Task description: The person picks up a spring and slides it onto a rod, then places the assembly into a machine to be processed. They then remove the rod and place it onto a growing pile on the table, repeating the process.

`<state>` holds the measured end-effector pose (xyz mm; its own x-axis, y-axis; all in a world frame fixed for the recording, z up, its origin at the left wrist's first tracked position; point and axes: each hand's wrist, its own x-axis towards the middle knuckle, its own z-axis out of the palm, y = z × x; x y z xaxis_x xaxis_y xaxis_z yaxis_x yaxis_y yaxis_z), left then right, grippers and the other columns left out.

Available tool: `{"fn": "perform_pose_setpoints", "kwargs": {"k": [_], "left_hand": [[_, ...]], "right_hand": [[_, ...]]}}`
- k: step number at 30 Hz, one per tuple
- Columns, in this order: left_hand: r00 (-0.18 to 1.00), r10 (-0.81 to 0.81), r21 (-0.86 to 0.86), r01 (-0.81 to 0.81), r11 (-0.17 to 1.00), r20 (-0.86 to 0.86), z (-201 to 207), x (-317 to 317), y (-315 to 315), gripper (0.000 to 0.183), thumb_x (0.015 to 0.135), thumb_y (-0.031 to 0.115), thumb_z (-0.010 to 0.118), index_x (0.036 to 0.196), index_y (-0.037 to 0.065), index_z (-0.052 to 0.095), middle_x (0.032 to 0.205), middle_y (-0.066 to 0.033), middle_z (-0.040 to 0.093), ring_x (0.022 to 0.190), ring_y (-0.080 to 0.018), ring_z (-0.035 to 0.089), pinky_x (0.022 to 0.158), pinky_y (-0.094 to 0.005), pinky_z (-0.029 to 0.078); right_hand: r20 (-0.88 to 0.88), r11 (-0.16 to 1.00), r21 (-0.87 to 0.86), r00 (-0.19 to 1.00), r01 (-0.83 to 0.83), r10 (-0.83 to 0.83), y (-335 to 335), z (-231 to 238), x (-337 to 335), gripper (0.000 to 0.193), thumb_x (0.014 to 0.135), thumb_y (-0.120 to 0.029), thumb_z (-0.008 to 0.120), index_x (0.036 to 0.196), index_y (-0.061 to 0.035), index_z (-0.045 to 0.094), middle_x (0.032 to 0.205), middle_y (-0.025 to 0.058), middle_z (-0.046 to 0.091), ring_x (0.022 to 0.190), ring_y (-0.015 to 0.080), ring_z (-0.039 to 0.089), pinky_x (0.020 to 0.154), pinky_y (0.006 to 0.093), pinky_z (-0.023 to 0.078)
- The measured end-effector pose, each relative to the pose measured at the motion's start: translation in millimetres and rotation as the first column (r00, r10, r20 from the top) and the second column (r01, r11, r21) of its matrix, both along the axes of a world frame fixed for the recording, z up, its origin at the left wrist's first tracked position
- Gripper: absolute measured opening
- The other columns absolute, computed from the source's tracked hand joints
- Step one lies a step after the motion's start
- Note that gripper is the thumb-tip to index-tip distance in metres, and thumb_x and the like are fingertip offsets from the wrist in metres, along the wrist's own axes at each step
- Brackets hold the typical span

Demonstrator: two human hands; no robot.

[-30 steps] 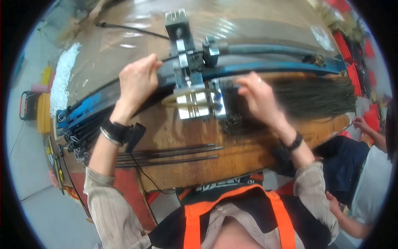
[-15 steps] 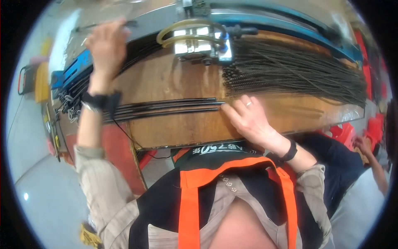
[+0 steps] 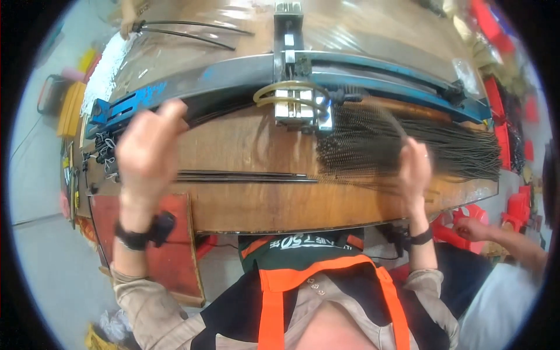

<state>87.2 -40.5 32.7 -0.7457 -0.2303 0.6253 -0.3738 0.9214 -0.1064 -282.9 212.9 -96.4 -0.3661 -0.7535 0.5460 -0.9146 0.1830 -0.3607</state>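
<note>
Bench [image 3: 233,204]: brown wood, glossy highlights at far part. Floor [image 3: 41,181]: pale, smooth, left of bench. Yellow box [image 3: 70,111]: just left of bench. Red bins [image 3: 494,98]: along bench's right end. Red board [image 3: 178,256]: at bench's left front.

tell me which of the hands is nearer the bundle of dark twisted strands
Right: the right hand appears over the near edge of the bundle of dark twisted strands; the left hand is well off to its left.
</note>
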Motion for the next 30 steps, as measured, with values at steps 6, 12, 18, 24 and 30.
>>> {"fn": "perform_pose_setpoints", "kwargs": {"k": [6, 12, 18, 24, 30], "left_hand": [[0.983, 0.099, -0.178, -0.127, 0.976, -0.158, 61.6, -5.1, -56.2, 0.026, 0.090, 0.000, 0.062, 0.116, 0.004, 0.064, 0.083, -0.0120, 0.062, 0.070, -0.0258, 0.059, 0.063, -0.0312, 0.048], [0.981, 0.071, -0.155, -0.099, 0.983, -0.180, 45.8, 20.8, -75.1, 0.025, 0.093, 0.003, 0.062, 0.118, 0.004, 0.063, 0.088, -0.0152, 0.063, 0.070, -0.0258, 0.059, 0.064, -0.0314, 0.048], [0.938, 0.336, 0.247, -0.306, 0.919, -0.086, 7.5, 48.7, -71.1, 0.026, 0.094, 0.005, 0.061, 0.119, 0.003, 0.062, 0.090, -0.0172, 0.064, 0.071, -0.0274, 0.060, 0.067, -0.0338, 0.049], [0.960, 0.251, 0.209, -0.222, 0.952, -0.124, 1.4, 30.2, -81.1, 0.027, 0.092, 0.005, 0.062, 0.119, 0.003, 0.062, 0.088, -0.0171, 0.063, 0.070, -0.0303, 0.060, 0.065, -0.0355, 0.049], [0.949, 0.315, 0.179, -0.311, 0.933, 0.006, -7.8, 43.4, -100.8, 0.026, 0.091, 0.009, 0.062, 0.117, 0.008, 0.063, 0.083, -0.0142, 0.062, 0.072, -0.0341, 0.061, 0.063, -0.0393, 0.048]], "right_hand": [[0.441, 0.945, -0.085, 0.838, -0.317, 0.321, -147.0, 55.0, 5.6, 0.018, 0.095, -0.014, 0.061, 0.109, -0.0039, 0.068, 0.092, 0.0072, 0.070, 0.082, 0.0150, 0.064, 0.074, 0.0285, 0.051], [0.112, 0.758, -0.166, 0.751, -0.631, 0.651, -259.8, 72.5, 39.3, 0.014, 0.088, -0.019, 0.071, 0.096, -0.0082, 0.072, 0.089, 0.0069, 0.072, 0.079, 0.0197, 0.065, 0.076, 0.0341, 0.048], [0.075, 0.768, -0.125, 0.766, -0.628, 0.638, -284.8, 67.2, 48.7, 0.013, 0.086, -0.021, 0.071, 0.092, -0.0095, 0.072, 0.082, 0.0060, 0.070, 0.078, 0.0216, 0.062, 0.080, 0.0353, 0.045], [-0.142, 0.699, 0.366, 0.706, -0.614, 0.694, -300.4, 65.3, 65.9, 0.010, 0.088, -0.022, 0.068, 0.086, -0.0124, 0.070, 0.077, 0.0052, 0.067, 0.078, 0.0245, 0.060, 0.089, 0.0396, 0.039], [-0.480, 0.914, -0.039, 0.810, -0.403, 0.337, -232.7, 42.9, -37.5, 0.007, 0.083, -0.009, 0.067, 0.084, -0.0162, 0.066, 0.080, -0.0004, 0.069, 0.085, 0.0215, 0.063, 0.098, 0.0405, 0.033]]}}
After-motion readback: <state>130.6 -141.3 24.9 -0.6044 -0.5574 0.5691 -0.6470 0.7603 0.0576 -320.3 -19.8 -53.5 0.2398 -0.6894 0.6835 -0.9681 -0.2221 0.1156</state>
